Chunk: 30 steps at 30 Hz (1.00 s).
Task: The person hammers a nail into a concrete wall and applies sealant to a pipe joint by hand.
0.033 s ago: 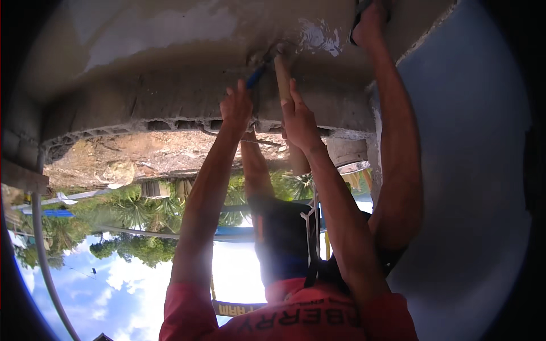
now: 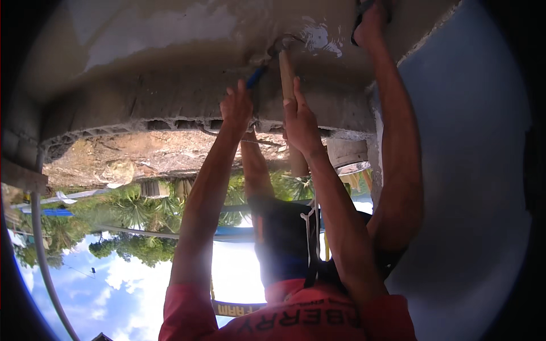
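My left hand (image 2: 236,107) is closed around a blue-handled tool (image 2: 257,76), whose far end runs toward the murky water. My right hand (image 2: 301,124) grips a hammer (image 2: 286,74) by its thick wooden handle, with the index finger stretched along the wood. The handle's butt sticks out past the wrist. The hammer's dark head lies at the water's surface, close to the end of the blue-handled tool; whether they touch I cannot tell. The tool's tip is hidden, so its exact kind does not show.
A low wall of hollow blocks (image 2: 187,105) crosses under my forearms. Beyond it lies shallow brown water (image 2: 159,37). My sandalled foot (image 2: 372,25) stands at the right, beside a smooth grey surface (image 2: 460,170). A grey pole (image 2: 42,250) rises at the left.
The hammer and my right hand have shifted slightly to the right, and the hammer head is a little farther from the blue-handled tool. Ripples have changed shape. My left hand stays put.
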Each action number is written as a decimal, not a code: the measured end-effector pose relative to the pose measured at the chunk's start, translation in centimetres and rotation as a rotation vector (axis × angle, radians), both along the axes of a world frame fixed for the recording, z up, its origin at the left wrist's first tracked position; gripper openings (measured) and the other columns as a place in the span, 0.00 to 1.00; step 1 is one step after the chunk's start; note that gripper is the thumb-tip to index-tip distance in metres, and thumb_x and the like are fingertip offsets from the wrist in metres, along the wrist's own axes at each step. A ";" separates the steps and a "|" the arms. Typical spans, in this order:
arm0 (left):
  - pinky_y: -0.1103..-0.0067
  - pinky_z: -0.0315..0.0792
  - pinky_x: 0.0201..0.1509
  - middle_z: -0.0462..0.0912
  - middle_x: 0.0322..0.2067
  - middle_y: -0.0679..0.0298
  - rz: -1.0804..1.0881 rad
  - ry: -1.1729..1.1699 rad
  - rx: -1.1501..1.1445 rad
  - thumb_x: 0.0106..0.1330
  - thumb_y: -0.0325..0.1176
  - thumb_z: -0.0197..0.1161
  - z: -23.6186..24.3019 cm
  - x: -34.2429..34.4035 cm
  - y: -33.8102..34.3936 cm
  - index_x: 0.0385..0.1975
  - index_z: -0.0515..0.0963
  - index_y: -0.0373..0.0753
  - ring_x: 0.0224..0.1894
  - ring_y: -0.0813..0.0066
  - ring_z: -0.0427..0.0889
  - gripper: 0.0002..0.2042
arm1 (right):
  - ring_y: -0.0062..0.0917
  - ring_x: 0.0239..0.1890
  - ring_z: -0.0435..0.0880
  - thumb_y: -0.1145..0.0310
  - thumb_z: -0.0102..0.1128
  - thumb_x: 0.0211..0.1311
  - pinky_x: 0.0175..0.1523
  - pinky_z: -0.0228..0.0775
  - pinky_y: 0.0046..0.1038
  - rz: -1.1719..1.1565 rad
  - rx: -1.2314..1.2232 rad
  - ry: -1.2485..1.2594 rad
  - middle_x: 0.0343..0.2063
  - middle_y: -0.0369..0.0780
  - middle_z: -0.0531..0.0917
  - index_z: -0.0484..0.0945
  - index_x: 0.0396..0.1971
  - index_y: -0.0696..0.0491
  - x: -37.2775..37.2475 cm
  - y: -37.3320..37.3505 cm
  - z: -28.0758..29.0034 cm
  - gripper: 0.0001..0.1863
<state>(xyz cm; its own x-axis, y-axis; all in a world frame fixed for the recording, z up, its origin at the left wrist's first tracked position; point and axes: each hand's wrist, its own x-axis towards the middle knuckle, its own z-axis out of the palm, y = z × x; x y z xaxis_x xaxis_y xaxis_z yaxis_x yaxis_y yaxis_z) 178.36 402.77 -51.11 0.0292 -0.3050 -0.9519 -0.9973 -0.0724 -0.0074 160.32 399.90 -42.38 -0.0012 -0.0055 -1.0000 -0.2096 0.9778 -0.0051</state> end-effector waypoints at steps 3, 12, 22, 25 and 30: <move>0.59 0.81 0.35 0.76 0.40 0.47 -0.035 -0.027 0.024 0.70 0.41 0.52 0.6 0.7 0.0 0.48 0.63 0.45 0.35 0.46 0.85 0.13 | 0.56 0.45 0.80 0.57 0.39 0.72 0.52 0.70 0.50 -0.050 0.048 0.062 0.38 0.60 0.81 0.43 0.73 0.41 0.6 -2.4 1.3 0.32; 0.59 0.80 0.36 0.77 0.41 0.48 -0.042 -0.006 0.011 0.71 0.44 0.51 -0.3 -0.4 0.1 0.48 0.64 0.45 0.35 0.47 0.85 0.14 | 0.52 0.38 0.84 0.56 0.40 0.71 0.47 0.74 0.46 0.126 0.042 0.010 0.33 0.57 0.83 0.44 0.73 0.42 -1.6 -1.0 1.0 0.33; 0.67 0.80 0.28 0.81 0.29 0.57 -0.249 0.183 -0.025 0.70 0.39 0.53 0.2 1.5 -0.2 0.41 0.70 0.40 0.32 0.54 0.86 0.10 | 0.52 0.36 0.84 0.61 0.39 0.73 0.43 0.72 0.46 0.318 -0.021 0.109 0.31 0.56 0.82 0.41 0.73 0.42 -7.1 -9.8 8.6 0.32; 0.64 0.79 0.31 0.80 0.30 0.55 -0.305 0.166 -0.172 0.61 0.33 0.59 -0.1 1.1 0.1 0.40 0.71 0.38 0.34 0.53 0.84 0.10 | 0.41 0.28 0.84 0.60 0.40 0.73 0.35 0.75 0.40 0.268 -0.104 0.096 0.23 0.49 0.81 0.41 0.73 0.43 -5.9 -7.3 7.1 0.33; 0.64 0.78 0.35 0.79 0.34 0.55 -0.446 0.195 -0.194 0.59 0.35 0.61 -0.5 -0.6 -2.1 0.39 0.73 0.38 0.39 0.57 0.83 0.11 | 0.19 0.17 0.71 0.56 0.44 0.73 0.20 0.71 0.25 -0.568 0.035 -0.081 0.25 0.37 0.71 0.41 0.73 0.47 -2.8 -0.7 4.2 0.36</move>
<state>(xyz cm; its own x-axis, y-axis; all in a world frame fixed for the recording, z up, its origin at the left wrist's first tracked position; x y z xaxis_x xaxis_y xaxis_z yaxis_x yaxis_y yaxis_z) 177.80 400.70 -51.63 -0.3164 -0.4188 -0.8512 -0.9129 0.3785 0.1531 157.48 399.16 -38.14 0.0825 0.0066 -0.9966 0.3486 0.9366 0.0351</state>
